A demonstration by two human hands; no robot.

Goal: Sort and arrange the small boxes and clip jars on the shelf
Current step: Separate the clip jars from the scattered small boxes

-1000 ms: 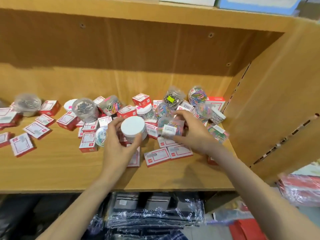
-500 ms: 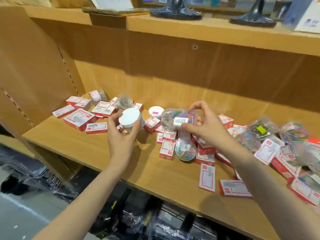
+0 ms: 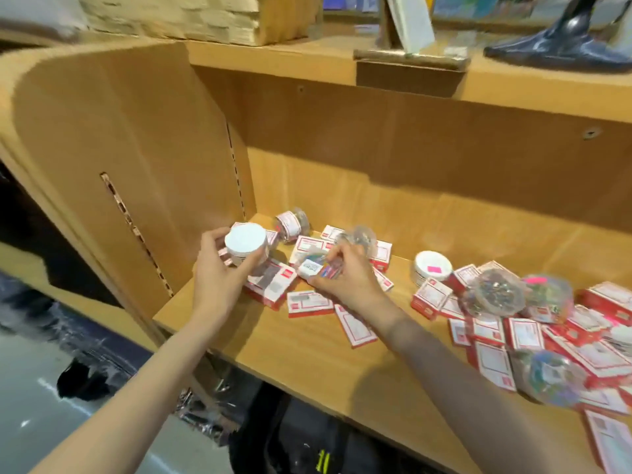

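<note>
Head view, left hand (image 3: pixel 219 285) fingers curled round white-lidded jar (image 3: pixel 247 247), right hand (image 3: pixel 345 282) fingers pinching colourful clip jar (image 3: pixel 316 268)

No wording is legible anywhere — the printed labels on the red-and-white boxes (image 3: pixel 309 302), the sticker on the clip jar (image 3: pixel 290 223) lying on its side, and the pink tag on the white lid (image 3: pixel 432 268) all blur beyond reading.
</note>
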